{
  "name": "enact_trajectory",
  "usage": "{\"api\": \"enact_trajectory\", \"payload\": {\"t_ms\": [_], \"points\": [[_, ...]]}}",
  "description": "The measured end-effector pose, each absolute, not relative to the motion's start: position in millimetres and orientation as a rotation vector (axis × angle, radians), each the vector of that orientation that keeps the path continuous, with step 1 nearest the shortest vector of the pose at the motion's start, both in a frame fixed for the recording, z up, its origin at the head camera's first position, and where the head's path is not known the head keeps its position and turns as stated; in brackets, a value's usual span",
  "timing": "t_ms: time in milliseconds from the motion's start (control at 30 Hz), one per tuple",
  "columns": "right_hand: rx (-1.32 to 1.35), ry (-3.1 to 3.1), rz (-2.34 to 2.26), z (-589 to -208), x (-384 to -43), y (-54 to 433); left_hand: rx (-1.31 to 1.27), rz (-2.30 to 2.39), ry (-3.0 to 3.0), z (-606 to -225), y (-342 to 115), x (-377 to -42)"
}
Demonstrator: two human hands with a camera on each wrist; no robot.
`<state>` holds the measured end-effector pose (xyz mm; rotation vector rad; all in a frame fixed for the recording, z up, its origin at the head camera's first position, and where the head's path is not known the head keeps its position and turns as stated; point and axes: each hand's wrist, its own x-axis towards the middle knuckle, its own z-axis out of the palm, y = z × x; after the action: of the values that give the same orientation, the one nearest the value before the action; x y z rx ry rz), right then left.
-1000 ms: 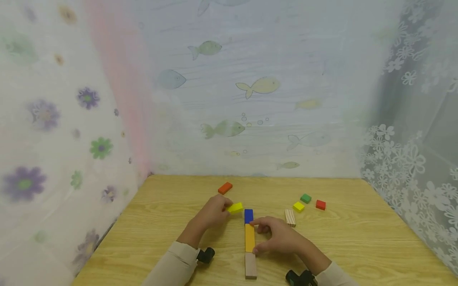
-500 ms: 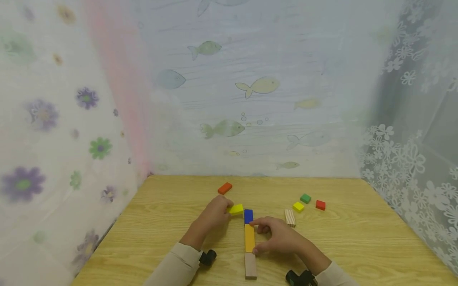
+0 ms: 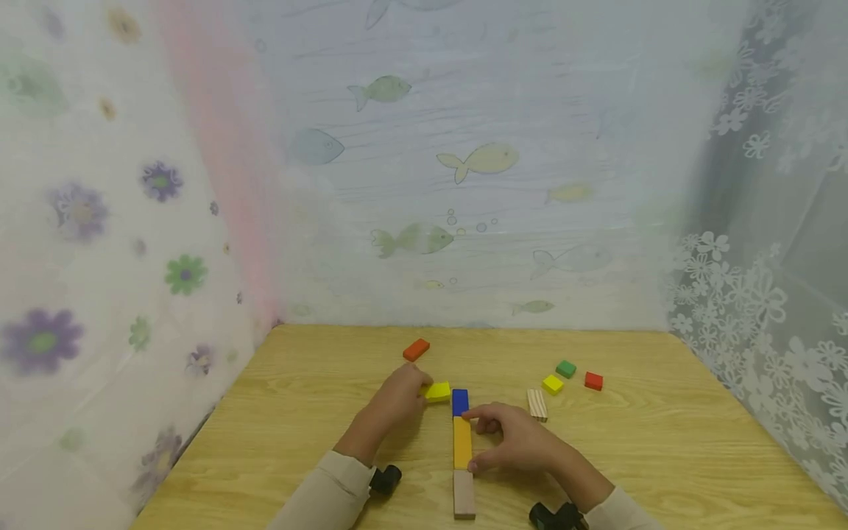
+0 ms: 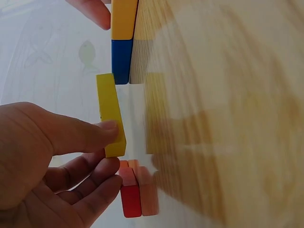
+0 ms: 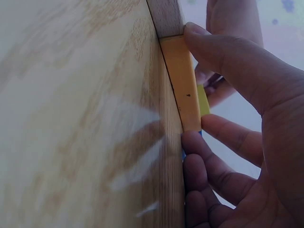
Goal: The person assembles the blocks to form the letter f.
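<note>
My left hand (image 3: 397, 400) pinches a yellow block (image 3: 438, 392) between thumb and fingers, just left of the blue block (image 3: 460, 403). In the left wrist view the yellow block (image 4: 110, 111) shows a gap from its reflection on the table. Blue block, orange-yellow block (image 3: 462, 443) and plain wooden block (image 3: 464, 495) lie end to end in a straight row. From the right side, my right hand (image 3: 517, 439) holds the orange-yellow block, its thumb at the seam with the wooden block and its index finger at the seam with the blue one.
Beyond the left hand lies an orange-red block (image 3: 417, 350). To the right are a striped wooden block (image 3: 537, 405), a small yellow block (image 3: 553, 384), a green block (image 3: 566, 369) and a red block (image 3: 593, 380). Patterned curtains surround the wooden table (image 3: 662, 442).
My left hand has brought the yellow block slightly nearer to me and levelled it a little. My right hand has kept its place on the row.
</note>
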<state>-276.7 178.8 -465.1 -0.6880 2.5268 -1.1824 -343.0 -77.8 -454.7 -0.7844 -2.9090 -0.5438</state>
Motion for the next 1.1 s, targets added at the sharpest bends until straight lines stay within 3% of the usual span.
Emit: {"api": "enact_trajectory", "payload": {"t_ms": [1100], "points": [[-0.686, 2.528, -1.19, -464, -275, 180, -0.871, -0.436, -2.956, -452, -74, -352]]}}
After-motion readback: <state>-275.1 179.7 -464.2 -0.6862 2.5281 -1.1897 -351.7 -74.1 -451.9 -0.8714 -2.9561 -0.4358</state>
